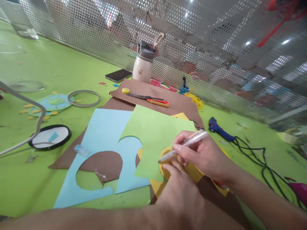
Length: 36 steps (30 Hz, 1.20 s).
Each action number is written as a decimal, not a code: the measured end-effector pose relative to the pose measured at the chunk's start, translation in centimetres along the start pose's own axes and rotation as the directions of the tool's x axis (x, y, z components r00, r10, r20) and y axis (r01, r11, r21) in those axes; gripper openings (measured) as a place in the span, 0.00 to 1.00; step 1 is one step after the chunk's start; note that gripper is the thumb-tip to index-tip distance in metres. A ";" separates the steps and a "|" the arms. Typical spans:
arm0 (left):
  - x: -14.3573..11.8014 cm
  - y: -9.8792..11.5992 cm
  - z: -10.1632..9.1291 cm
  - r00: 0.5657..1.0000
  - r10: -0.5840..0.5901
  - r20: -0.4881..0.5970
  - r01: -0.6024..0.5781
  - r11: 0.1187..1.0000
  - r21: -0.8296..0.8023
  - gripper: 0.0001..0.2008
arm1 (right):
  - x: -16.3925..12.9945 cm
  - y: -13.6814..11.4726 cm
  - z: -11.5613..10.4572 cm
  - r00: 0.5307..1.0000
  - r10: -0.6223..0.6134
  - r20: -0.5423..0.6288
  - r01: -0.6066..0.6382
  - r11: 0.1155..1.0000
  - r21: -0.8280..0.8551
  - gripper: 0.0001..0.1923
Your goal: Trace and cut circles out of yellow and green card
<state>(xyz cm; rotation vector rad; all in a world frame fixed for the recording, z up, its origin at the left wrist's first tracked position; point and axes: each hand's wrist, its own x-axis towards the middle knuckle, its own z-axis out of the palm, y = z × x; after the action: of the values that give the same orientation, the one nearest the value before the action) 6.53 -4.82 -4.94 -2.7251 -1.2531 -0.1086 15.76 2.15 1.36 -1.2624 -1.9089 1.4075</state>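
My right hand [199, 153] is closed around a clear-barrelled pen [187, 143], its tip touching light green paper [153, 127] at the left edge of a yellow disc [164, 172]. My left hand [182, 185] lies over the disc with its fingers spread, pressing it against the green sheet. The green sheet has a curved notch cut from its left side. Beneath it is a light blue sheet [105, 124] with a large round hole. Yellow paper [195, 172] shows under my right hand. Brown sheets [69, 156] lie under the papers.
Scissors [148, 99] lie on brown paper behind the sheets. A bottle [142, 65] and a phone [118, 75] stand near the mesh screen [96, 41]. A blue glue gun [220, 129] with a black cord lies right. Left are a metal ring [83, 98] and a black-rimmed disc [50, 137].
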 end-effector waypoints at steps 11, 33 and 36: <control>-0.6 0.6 0.6 0.999 -0.016 0.048 0.017 1.000 -0.022 0.18 | -0.2 -0.2 -0.2 1.000 0.016 0.017 -0.014 0.997 -0.074 0.07; -0.4 -0.1 -0.1 0.998 0.062 -0.006 -0.062 0.998 -0.005 0.17 | 0.9 -0.3 -0.4 0.998 -0.022 -0.055 0.015 0.992 -0.123 0.06; -0.3 -0.1 -0.1 0.999 0.047 -0.005 -0.047 0.999 0.006 0.16 | 1.1 -0.4 -0.5 0.998 -0.025 -0.053 0.018 0.992 -0.125 0.06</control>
<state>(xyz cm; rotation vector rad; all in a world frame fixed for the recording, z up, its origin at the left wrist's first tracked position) 6.29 -5.00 -4.84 -2.7451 -1.1845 -0.1068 15.46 3.30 1.75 -1.3191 -1.9934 1.2474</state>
